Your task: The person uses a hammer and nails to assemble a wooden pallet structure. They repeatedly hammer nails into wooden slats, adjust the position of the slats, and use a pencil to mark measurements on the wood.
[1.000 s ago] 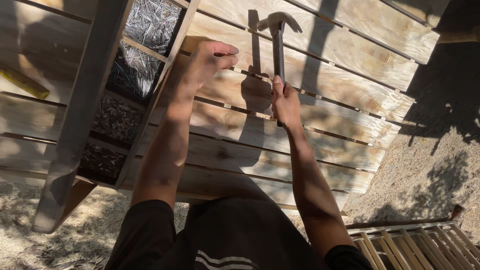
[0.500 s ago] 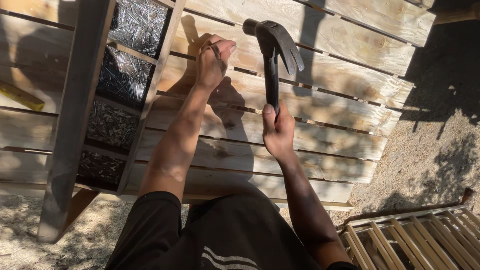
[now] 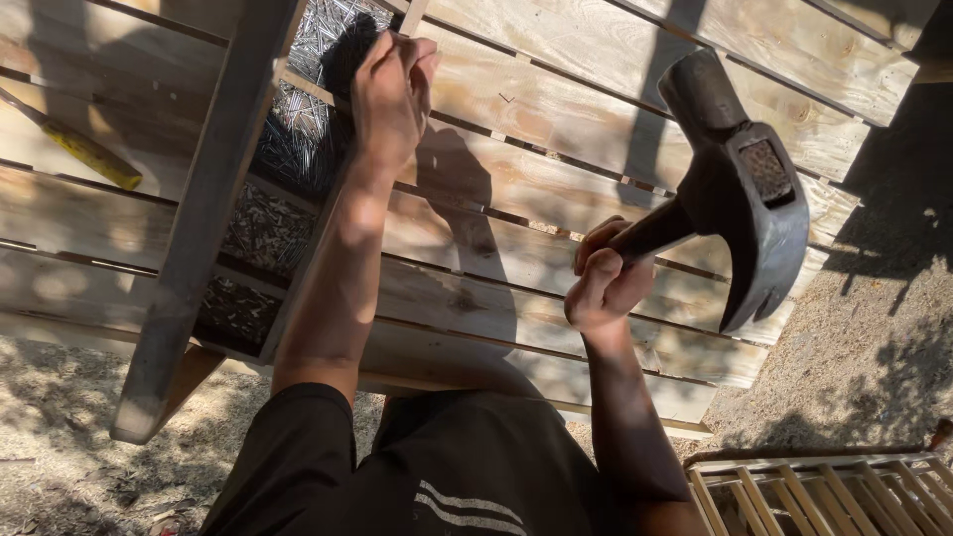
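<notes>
1. Right hand (image 3: 608,283): closed tight round the dark handle of a claw hammer (image 3: 740,189). The hammer is raised clear of the boards, close to the camera, its head up and to the right of the fist, the striking face turned towards the viewer and the claw curving downward.
2. Left hand (image 3: 392,89): fingers curled and pinched together at the top of the view, resting at the edge of the nail tray (image 3: 263,233). Whether it holds a nail cannot be told; the fingertips are in shadow.
3. Nail tray: a long wooden box lying across the slats, divided into compartments. The upper compartments hold long bright nails, the lower ones shorter, darker nails. The left hand is at the upper compartments.
4. Work surface: a wooden pallet (image 3: 556,129) of pale boards with narrow gaps between them, partly in sun and partly in shadow. The hammer's and the arms' shadows fall on the boards between the two hands.
5. Yellow-handled tool (image 3: 84,154): lying on the boards at the far left, well apart from both hands.
6. Second slatted frame (image 3: 824,491): at the lower right corner, on sandy ground (image 3: 874,347).
7. The person wears a dark shirt (image 3: 437,476) with pale stripes.
</notes>
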